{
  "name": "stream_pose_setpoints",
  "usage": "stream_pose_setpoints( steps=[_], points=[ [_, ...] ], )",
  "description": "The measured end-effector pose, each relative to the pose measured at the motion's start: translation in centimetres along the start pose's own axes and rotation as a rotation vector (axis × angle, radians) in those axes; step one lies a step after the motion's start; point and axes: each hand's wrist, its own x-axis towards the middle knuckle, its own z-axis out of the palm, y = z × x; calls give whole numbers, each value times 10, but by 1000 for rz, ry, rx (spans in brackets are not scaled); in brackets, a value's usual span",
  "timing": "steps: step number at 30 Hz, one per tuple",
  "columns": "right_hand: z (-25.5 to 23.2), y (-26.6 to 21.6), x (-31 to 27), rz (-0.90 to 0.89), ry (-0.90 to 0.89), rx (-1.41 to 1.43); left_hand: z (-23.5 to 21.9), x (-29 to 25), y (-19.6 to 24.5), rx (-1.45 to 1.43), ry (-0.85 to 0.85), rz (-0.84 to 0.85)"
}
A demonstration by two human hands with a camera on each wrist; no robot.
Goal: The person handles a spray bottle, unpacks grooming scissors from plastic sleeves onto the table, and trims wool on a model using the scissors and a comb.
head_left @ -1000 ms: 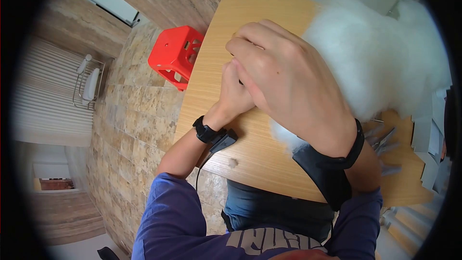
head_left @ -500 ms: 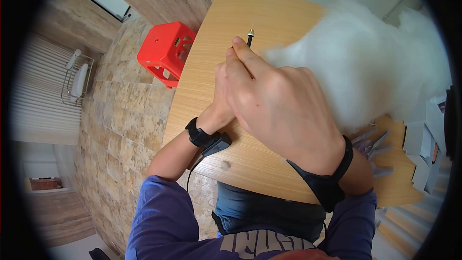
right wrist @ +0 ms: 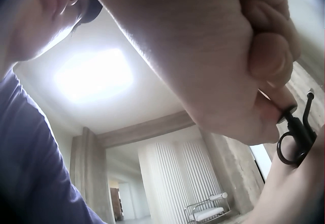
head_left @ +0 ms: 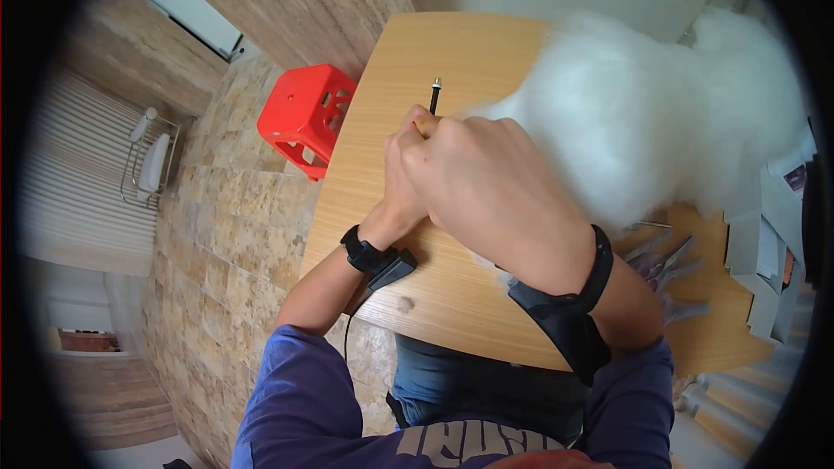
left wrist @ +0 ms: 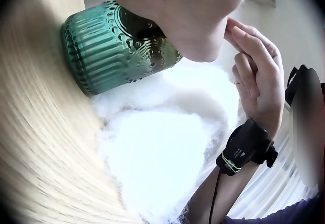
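Observation:
A green ribbed glass spray bottle [left wrist: 109,49] leans over the table in the left wrist view. My left hand [left wrist: 188,11] grips its upper part, and this hides the neck. Its black spout [head_left: 433,102] with a brass-coloured tip pokes out past my hands in the head view. My right hand [head_left: 495,178] lies over my left hand there and hides the bottle. In the right wrist view, the fingers of my right hand [right wrist: 203,56] pinch at the top of the black pump head [right wrist: 300,132], which has a ring on its side.
A large heap of white fluffy stuffing [head_left: 608,113] covers the far right of the wooden table [head_left: 460,43]. Scissors [head_left: 673,256] and clear plastic lie beside it, with white boxes [head_left: 764,260] at the right edge. A red stool [head_left: 304,113] stands on the floor to the left.
The spout, hidden by my right hand at first, came into sight half a second ago and still shows. My right hand has drawn lower over the left hand, its fingers more tucked in.

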Motion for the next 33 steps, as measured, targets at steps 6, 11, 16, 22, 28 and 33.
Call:
stream_pose_setpoints(
  steps=[6, 11, 16, 22, 28, 33],
  points=[
    [-5, 6, -3, -12, 8, 27, 2, 3, -9, -77, -18, 5],
    [-10, 9, -3, -14, -73, 10, 5, -2, -23, -7, -65, -19],
    [0, -8, -4, -14, 3, -120, 1, 0, -4, -95, -44, -142],
    [1, -5, -5, -14, -42, -130, -4, 5, 16, -33, -27, -14],
    [1, -7, -4, -17, -40, -162, -7, -1, 0, 93, -77, 45],
    [4, -5, -2, -6, 5, -146, -4, 4, 12, 15, -55, -28]
  ],
)
